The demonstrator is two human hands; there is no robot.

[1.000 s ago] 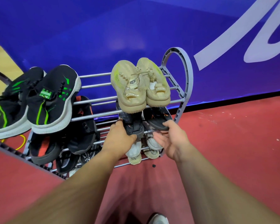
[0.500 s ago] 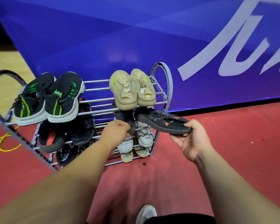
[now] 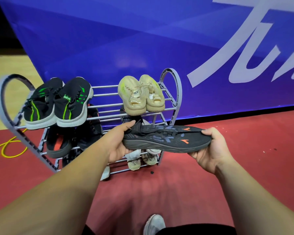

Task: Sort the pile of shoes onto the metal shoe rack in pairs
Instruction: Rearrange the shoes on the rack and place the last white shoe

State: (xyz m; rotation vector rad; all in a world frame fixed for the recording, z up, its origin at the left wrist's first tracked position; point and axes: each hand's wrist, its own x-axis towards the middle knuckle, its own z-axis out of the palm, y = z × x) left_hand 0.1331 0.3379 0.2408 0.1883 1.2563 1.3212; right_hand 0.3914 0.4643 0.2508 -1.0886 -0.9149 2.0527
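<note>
I hold a black knit sneaker with orange marks [image 3: 166, 139] sideways in front of the metal shoe rack [image 3: 176, 92]. My left hand [image 3: 120, 141] grips its heel end and my right hand [image 3: 210, 148] grips its toe end. On the top shelf rest a black-and-green pair [image 3: 58, 102] at the left and a beige pair [image 3: 141, 95] at the right. Dark shoes with red insides [image 3: 59, 143] sit on the middle shelf, and pale shoes [image 3: 143, 158] on the lowest one, partly hidden by the sneaker.
A blue banner wall [image 3: 126, 39] stands right behind the rack. The floor is red mat [image 3: 244, 167], with wooden flooring [image 3: 8, 65] and a yellow cable [image 3: 8, 148] at the left. My own pale shoe [image 3: 154, 224] shows at the bottom.
The black sneaker has come off the rack's middle shelf and out in front of it. My left hand left the rack and took the heel; both hands now hold it.
</note>
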